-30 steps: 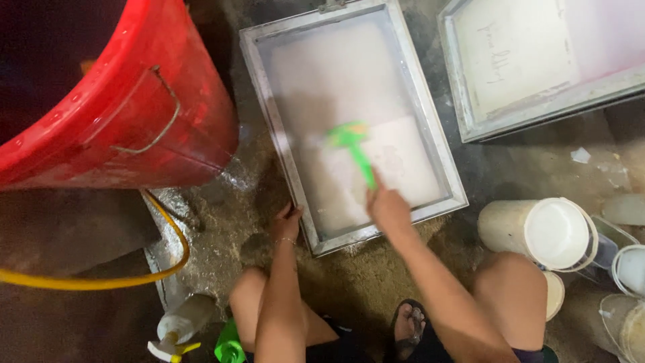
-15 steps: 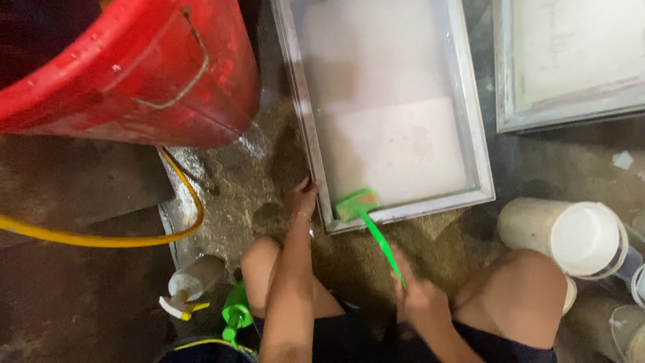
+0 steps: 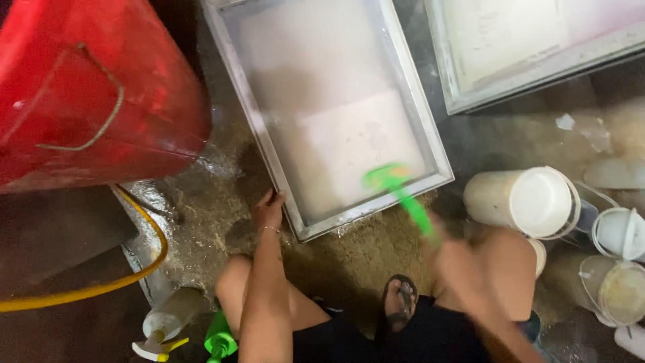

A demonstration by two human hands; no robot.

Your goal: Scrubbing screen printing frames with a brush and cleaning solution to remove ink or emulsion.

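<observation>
A metal-framed mesh screen [image 3: 235, 74] lies on the wet floor in front of me. My left hand [image 3: 269, 210] grips its near left edge. My right hand [image 3: 457, 265], blurred by motion, holds a green brush [image 3: 396, 188] by the handle; the brush head sits at the screen's near right corner. My knees and a sandalled foot [image 3: 400, 296] are below the screen.
A big red tub [image 3: 87, 87] stands at the left with a yellow hose [image 3: 134, 269] curving below it. A second framed screen [image 3: 537, 47] lies at the top right. White plastic containers [image 3: 531, 200] crowd the right. A spray bottle [image 3: 168, 321] and a green bottle [image 3: 218, 339] stand near my left knee.
My right hand pulled the green brush from the middle of the screen back to its near edge, then across to the near right corner. My left hand stays on the frame.
</observation>
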